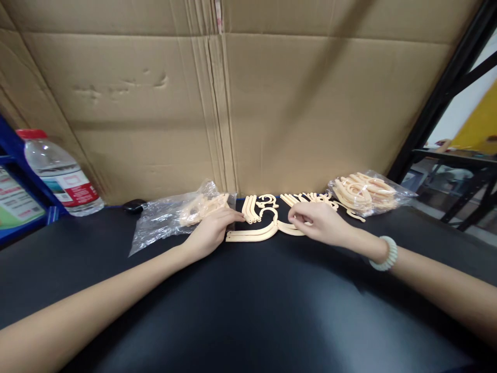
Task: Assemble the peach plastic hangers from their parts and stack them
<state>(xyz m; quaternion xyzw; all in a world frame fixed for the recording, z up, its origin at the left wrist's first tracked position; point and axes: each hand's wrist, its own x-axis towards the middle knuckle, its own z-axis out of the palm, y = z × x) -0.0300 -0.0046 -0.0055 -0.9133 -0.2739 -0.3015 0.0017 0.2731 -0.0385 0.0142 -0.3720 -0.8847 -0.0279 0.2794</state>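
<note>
A cream plastic folding hanger (pixel 252 235) lies on the black table, its hook pointing away from me. My left hand (pixel 212 228) is beside its left end, fingers stretched towards a row of loose curved hanger arms (pixel 251 208); whether it touches them I cannot tell. Over the hanger's right arm is my right hand (pixel 320 221), thumb and fingertips curled together; what they hold, if anything, is hidden. Loose hooks (pixel 267 200) lie behind the hanger. More cream pieces (pixel 298 198) are laid out behind my right hand.
An open clear bag (pixel 163 223) with cream pieces lies left, partly behind my left hand. A fuller bag (pixel 365 192) sits at the right. A water bottle (pixel 62 176) leans at far left near a blue rack. Cardboard (pixel 310 103) walls the table's back.
</note>
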